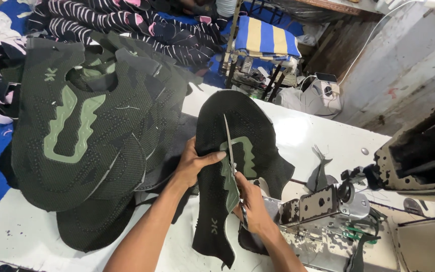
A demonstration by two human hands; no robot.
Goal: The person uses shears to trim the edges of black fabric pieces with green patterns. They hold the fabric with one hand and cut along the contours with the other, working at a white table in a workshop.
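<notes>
White worktable (36, 226), paint chipped and speckled, fills the lower frame; blue floor at far left, grey wall at upper right. Left hand (193, 163) grips a dark knit shoe upper (237, 126) along its left edge, thumb across the front face and pointing right, other fingers curled behind the fabric, so clamped on it. That upper is held up above the table, near upright, with a pale green overlay strip (247, 158) running down its middle and a small pale logo low on the panel. Right hand (252, 204) is closed around the handles of a pair of scissors (229, 146); blades point up and lie against the upper along the green strip, looking near closed, though I cannot tell how far apart the tips are. Left of the hands, a fanned stack of matching dark uppers (91, 131) lies on the table, top piece showing the same pale green shape; it overhangs the table's left edge. Behind it, a pile of black pieces with white stripes and pink patches (127, 25). Right of the hands, a sewing machine (328, 201), worn metal, with the dark machine head at the far right edge. Blue and cream striped cloth (265, 38) sits on a frame in the background, well apart from the hands.
</notes>
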